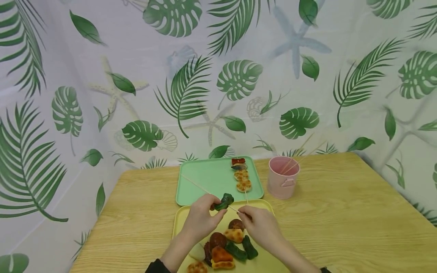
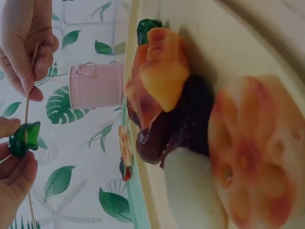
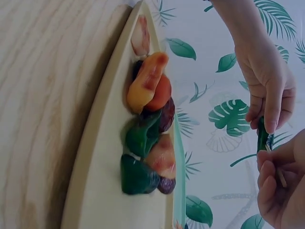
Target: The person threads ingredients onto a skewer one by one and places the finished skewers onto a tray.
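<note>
Over the two trays a dark green pepper piece [image 1: 224, 201] sits on a thin wooden skewer [image 1: 195, 184]. My left hand [image 1: 202, 217] pinches the pepper between thumb and fingers. On the other side of the pepper, my right hand [image 1: 260, 224] grips the skewer near one end. The far end of the stick points up and left over the green tray [image 1: 205, 172]. In the left wrist view the stick passes through the pepper [image 2: 19, 140]. Below the hands, the yellow tray [image 1: 269, 261] bears toy food pieces, among them green peppers [image 1: 250, 248] and a brown mushroom cap [image 1: 236, 224].
A loaded skewer with lotus root slices [image 1: 244, 185] lies on the green tray's right side. To its right stands a pink bucket [image 1: 281, 187] holding several bare sticks. A lotus root slice [image 2: 255, 152] and a pale piece [image 2: 193, 191] lie on the yellow tray.
</note>
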`<move>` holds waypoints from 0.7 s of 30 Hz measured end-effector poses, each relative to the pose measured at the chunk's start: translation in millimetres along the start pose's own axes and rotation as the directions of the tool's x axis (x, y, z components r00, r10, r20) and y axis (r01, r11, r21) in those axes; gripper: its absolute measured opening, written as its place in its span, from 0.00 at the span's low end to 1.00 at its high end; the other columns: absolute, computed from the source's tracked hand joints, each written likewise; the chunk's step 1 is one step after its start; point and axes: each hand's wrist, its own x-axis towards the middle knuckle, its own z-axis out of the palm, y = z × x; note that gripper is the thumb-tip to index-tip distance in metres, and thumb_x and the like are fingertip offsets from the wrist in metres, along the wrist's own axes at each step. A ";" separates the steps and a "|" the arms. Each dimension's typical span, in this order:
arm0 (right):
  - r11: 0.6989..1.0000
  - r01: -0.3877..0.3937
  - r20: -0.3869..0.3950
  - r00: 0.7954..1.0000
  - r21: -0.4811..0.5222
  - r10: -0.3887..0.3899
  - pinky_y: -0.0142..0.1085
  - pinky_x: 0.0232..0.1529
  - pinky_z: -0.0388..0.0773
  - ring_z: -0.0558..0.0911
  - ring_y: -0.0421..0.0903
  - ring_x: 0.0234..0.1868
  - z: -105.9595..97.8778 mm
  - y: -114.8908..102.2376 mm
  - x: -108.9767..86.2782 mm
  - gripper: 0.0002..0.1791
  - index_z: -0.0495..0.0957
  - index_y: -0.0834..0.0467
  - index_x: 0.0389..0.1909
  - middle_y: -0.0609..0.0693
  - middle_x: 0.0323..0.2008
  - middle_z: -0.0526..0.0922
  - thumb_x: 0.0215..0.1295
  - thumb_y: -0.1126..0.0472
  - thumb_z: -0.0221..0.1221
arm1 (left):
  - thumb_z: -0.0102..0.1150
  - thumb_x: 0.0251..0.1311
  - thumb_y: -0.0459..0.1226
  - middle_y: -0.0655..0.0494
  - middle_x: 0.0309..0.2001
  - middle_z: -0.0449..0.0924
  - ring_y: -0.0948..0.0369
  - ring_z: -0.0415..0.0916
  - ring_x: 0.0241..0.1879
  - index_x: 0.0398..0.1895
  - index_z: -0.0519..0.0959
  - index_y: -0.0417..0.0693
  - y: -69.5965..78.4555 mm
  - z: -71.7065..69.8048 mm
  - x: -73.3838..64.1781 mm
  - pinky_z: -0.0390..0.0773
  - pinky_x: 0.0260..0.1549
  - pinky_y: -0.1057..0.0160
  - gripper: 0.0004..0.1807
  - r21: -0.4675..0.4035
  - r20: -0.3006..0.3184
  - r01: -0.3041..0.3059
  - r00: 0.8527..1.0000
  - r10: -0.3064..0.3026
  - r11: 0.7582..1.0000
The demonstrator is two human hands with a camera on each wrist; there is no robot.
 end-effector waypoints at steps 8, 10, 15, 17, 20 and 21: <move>0.991 -0.045 0.044 0.998 0.126 0.040 0.28 0.17 0.65 0.65 0.31 0.14 -19.8 25.0 -19.1 0.07 0.82 0.60 0.33 0.40 0.16 0.73 0.65 0.66 0.55 | 0.64 0.54 0.33 0.52 0.37 0.79 0.61 0.76 0.35 0.42 0.79 0.41 2.7 -1.2 -3.3 0.77 0.34 0.65 0.11 -0.116 0.302 0.091 0.952 -0.052 0.989; 0.974 -0.134 -0.008 0.990 0.183 0.138 0.29 0.17 0.64 0.64 0.33 0.13 -27.3 33.8 -27.7 0.07 0.81 0.60 0.33 0.40 0.14 0.69 0.65 0.67 0.54 | 0.62 0.55 0.32 0.51 0.37 0.80 0.60 0.76 0.35 0.41 0.80 0.40 -2.2 -4.4 -5.0 0.76 0.33 0.65 0.10 -0.098 0.414 0.132 0.907 -0.080 0.986; 0.904 -0.286 -0.076 0.943 0.316 0.325 0.30 0.16 0.63 0.64 0.37 0.13 -49.3 51.5 -50.3 0.09 0.81 0.65 0.37 0.45 0.14 0.68 0.66 0.66 0.52 | 0.62 0.54 0.30 0.51 0.44 0.79 0.58 0.76 0.41 0.48 0.79 0.40 -19.4 -8.3 -9.1 0.75 0.36 0.66 0.16 -0.008 0.711 0.232 0.685 -0.157 0.973; 0.895 -0.310 -0.064 0.936 0.322 0.347 0.31 0.17 0.64 0.64 0.38 0.14 -55.4 55.2 -57.6 0.09 0.80 0.66 0.37 0.46 0.14 0.68 0.67 0.66 0.52 | 0.63 0.53 0.31 0.53 0.48 0.77 0.58 0.76 0.45 0.51 0.77 0.42 -24.9 -6.6 -11.1 0.76 0.38 0.66 0.20 0.017 0.780 0.250 0.603 -0.169 0.968; 0.909 -0.284 -0.059 0.947 0.306 0.316 0.30 0.18 0.65 0.65 0.37 0.14 -58.6 58.5 -65.6 0.09 0.80 0.67 0.37 0.45 0.13 0.68 0.66 0.69 0.52 | 0.64 0.52 0.31 0.54 0.50 0.76 0.60 0.74 0.48 0.54 0.76 0.43 -31.5 -1.0 -14.3 0.75 0.40 0.66 0.23 0.018 0.816 0.220 0.560 -0.141 0.975; 0.919 -0.255 -0.063 0.956 0.299 0.286 0.30 0.18 0.65 0.65 0.37 0.13 -58.4 59.5 -67.8 0.09 0.81 0.68 0.36 0.44 0.13 0.68 0.65 0.70 0.52 | 0.63 0.52 0.31 0.55 0.50 0.76 0.60 0.74 0.48 0.54 0.76 0.43 -32.9 1.0 -15.0 0.75 0.41 0.66 0.23 0.012 0.818 0.207 0.560 -0.128 0.978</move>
